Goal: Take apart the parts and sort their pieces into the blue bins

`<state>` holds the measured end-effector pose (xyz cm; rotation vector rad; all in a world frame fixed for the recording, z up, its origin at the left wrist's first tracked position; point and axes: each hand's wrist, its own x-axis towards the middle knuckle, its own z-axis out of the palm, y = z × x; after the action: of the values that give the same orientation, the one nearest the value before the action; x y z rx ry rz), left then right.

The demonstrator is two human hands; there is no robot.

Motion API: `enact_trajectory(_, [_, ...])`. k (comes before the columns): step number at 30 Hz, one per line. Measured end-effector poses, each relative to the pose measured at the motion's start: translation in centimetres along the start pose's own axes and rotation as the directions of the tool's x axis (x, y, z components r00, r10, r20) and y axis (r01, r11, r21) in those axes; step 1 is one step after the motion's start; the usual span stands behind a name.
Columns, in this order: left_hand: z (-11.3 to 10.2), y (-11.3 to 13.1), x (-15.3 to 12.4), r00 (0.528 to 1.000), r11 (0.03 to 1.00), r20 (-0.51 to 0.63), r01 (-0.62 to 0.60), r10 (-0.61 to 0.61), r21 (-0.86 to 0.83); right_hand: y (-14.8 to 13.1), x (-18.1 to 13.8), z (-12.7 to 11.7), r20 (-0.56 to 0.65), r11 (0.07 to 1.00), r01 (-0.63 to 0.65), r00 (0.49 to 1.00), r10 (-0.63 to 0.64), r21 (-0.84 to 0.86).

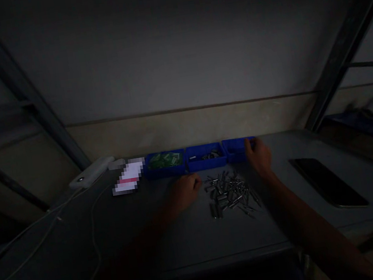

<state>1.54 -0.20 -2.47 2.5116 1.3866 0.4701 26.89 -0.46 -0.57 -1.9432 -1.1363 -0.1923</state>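
A pile of several small metal pins lies on the grey table in dim light. My left hand rests just left of the pile, fingers curled together; whether it holds a pin I cannot make out. My right hand reaches past the pile to the rightmost blue bin, its fingers closed over the bin's right rim. Two more blue bins stand in the same row: the middle bin holds dark metal parts, the left bin holds green parts.
A dark phone lies face up at the right. A white card and a white power bank with cables sit at the left. A wall stands close behind the bins. Metal frame posts flank both sides.
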Motion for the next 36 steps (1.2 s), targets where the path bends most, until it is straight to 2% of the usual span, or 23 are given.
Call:
enact_trajectory(2, [-0.1, -0.2, -0.3, 1.0, 1.0, -0.03, 0.007, -0.007, -0.014, -1.1, -1.1, 0.1, 0.091, 0.993, 0.1, 0.99, -0.105, 0.055])
enact_trajectory(3, [-0.1, -0.4, -0.5, 0.998, 1.0, -0.059, 0.003, -0.004, -0.027, -1.9, -1.9, 0.2, 0.161, 0.978, 0.175, 0.968, -0.192, 0.11])
enact_trajectory(5, [-0.2, -0.8, -0.8, 0.992, 0.998, -0.129, -0.014, 0.007, -0.06, -3.6, -3.8, 0.5, 0.296, 0.924, 0.32, 0.88, -0.372, 0.21])
enact_trajectory(7, [-0.2, -1.2, -0.8, 0.981, 0.994, -0.193, -0.043, 0.022, -0.105, -5.2, -5.6, 0.7, 0.416, 0.858, 0.447, 0.75, -0.514, 0.254])
enact_trajectory(8, [-0.2, -1.3, -0.8, 0.976, 0.989, -0.217, -0.06, 0.03, -0.133, -5.7, -6.3, 0.8, 0.455, 0.838, 0.482, 0.705, -0.544, 0.254])
enact_trajectory(10, [-0.1, -1.3, -0.7, 0.968, 0.976, -0.244, -0.105, 0.056, -0.193, -6.4, -7.1, 0.9, 0.517, 0.818, 0.525, 0.646, -0.562, 0.233])
enact_trajectory(14, [0.0, -0.8, -0.8, 0.956, 0.951, -0.268, -0.186, 0.118, -0.245, -6.1, -6.9, 0.8, 0.55, 0.814, 0.533, 0.618, -0.561, 0.231])
enact_trajectory(20, [0.0, -0.3, -1.1, 0.936, 0.94, -0.33, -0.219, 0.126, -0.262, -5.7, -6.6, 0.6, 0.531, 0.75, 0.529, 0.534, -0.658, 0.398])
enact_trajectory(24, [-0.2, -0.3, -1.0, 0.95, 0.917, -0.298, -0.194, 0.088, -0.347, -5.9, -7.0, 0.5, 0.51, 0.745, 0.499, 0.544, -0.667, 0.443])
enact_trajectory(29, [-0.9, 0.2, -1.0, 0.977, 0.905, -0.213, -0.071, -0.022, -0.419, -5.9, -6.8, 0.4, 0.495, 0.747, 0.485, 0.56, -0.665, 0.455])
enact_trajectory(36, [-1.2, 0.3, -1.1, 0.99, 0.84, -0.134, -0.046, -0.032, -0.541, -5.8, -6.8, 0.5, 0.503, 0.75, 0.452, 0.558, -0.66, 0.483])
